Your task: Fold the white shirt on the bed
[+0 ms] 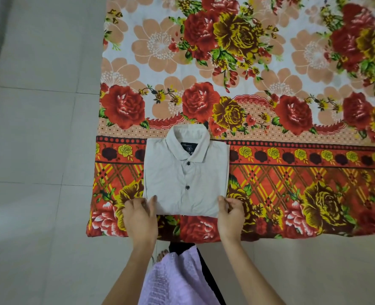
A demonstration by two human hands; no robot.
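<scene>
The white shirt (185, 177) lies on the bed (270, 95) near its front edge, folded into a neat rectangle with the collar at the far end and dark buttons down the front. My left hand (139, 213) grips the shirt's near left corner, thumb on top and fingers curled under the edge. My right hand (231, 213) pinches the near right corner the same way. The fabric under both hands is hidden.
A floral bedsheet in red, yellow and peach covers the bed, whose left edge runs beside pale floor tiles (39, 128). My lilac garment (173, 280) and a foot (162, 255) show below the bed's front edge.
</scene>
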